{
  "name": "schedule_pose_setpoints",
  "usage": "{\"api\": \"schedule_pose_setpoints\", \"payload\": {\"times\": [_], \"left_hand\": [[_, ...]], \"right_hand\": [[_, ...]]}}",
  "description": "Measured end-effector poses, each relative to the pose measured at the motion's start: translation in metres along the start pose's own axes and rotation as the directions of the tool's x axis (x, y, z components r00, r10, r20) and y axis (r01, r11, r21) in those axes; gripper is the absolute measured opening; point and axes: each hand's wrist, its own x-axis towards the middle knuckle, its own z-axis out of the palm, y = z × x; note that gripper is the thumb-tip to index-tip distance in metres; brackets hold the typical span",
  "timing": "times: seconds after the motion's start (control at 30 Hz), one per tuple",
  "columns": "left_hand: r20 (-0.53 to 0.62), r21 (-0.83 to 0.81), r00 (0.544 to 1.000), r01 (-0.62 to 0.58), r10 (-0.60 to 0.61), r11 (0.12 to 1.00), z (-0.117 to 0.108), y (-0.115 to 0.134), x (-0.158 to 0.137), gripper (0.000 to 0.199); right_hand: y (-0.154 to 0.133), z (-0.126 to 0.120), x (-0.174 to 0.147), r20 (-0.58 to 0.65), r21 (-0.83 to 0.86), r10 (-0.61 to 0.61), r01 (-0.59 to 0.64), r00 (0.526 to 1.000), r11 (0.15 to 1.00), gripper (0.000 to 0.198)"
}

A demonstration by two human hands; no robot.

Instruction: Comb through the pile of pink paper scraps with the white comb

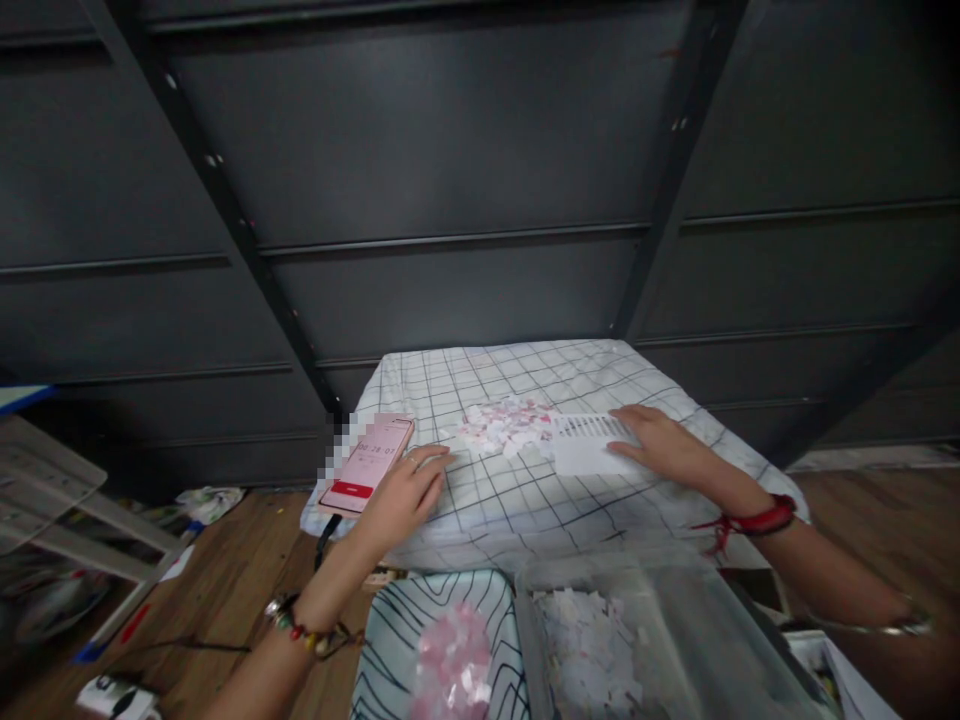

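My left hand (409,488) is over the checked cloth beside a pink phone (367,465), its fingers loosely bent and apart with nothing in them. The phone shows a running time and a red button. At the right, my right hand (656,440) grips the right edge of a white card (589,447) with rows of dark marks. The card's left edge meets a loose pile of small white and pink paper pieces (510,425) in the middle of the cloth.
A checked cloth (517,500) covers the small table against a dark panelled wall (450,150). In front stand a patterned tray (390,620) with pink pieces and a clear plastic bin (675,620) with white scraps. A cable (325,540) hangs below the phone.
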Motion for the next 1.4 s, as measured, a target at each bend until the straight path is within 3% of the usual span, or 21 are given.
{"api": "schedule_pose_setpoints", "payload": {"times": [0.1,0.37,0.57,0.77,0.97,1.07,1.17,1.2,1.27,1.4], "left_hand": [[0.03,-0.029,0.998,0.059,-0.058,0.998,0.011,-0.012,0.023,0.026],[0.043,-0.117,0.998,0.058,-0.054,0.991,0.035,-0.027,0.067,0.027],[-0.055,-0.152,0.962,0.255,-0.266,0.955,0.048,-0.059,0.102,0.024],[-0.123,-0.163,0.913,0.369,-0.39,0.915,0.063,-0.078,0.102,0.025],[-0.153,-0.214,0.902,0.367,-0.403,0.905,0.07,-0.075,0.1,0.025],[-0.166,-0.242,0.904,0.35,-0.394,0.905,0.067,-0.072,0.101,0.024],[-0.165,-0.367,0.904,0.315,-0.394,0.875,0.059,-0.065,0.101,0.022],[-0.152,-0.439,0.904,0.301,-0.4,0.847,0.056,-0.062,0.102,0.023],[-0.096,-0.596,0.915,0.262,-0.392,0.759,0.052,-0.057,0.102,0.029],[0.0,-0.797,0.95,0.19,-0.313,0.573,0.051,-0.052,0.102,0.04]], "right_hand": [[0.028,0.01,0.018,0.245,0.098,0.031,-0.056,0.969,0.994,0.059],[0.045,0.015,0.064,0.398,0.215,-0.059,-0.031,0.916,0.976,0.051],[0.046,0.019,0.089,0.588,0.283,-0.048,-0.149,0.807,0.948,0.043],[0.053,0.006,0.091,0.621,0.366,-0.08,-0.199,0.779,0.909,0.044],[0.052,-0.039,0.094,0.631,0.478,-0.208,-0.164,0.747,0.863,0.036],[0.043,-0.07,0.1,0.537,0.585,-0.248,-0.143,0.806,0.798,0.027],[0.026,-0.087,0.112,0.267,0.641,-0.138,-0.069,0.954,0.765,0.022],[0.019,-0.088,0.116,0.178,0.664,-0.097,-0.046,0.979,0.746,0.02],[0.003,-0.082,0.125,0.038,0.731,-0.03,-0.008,0.999,0.683,0.02],[-0.036,-0.056,0.136,-0.125,0.832,0.056,0.074,0.991,0.55,0.02]]}}
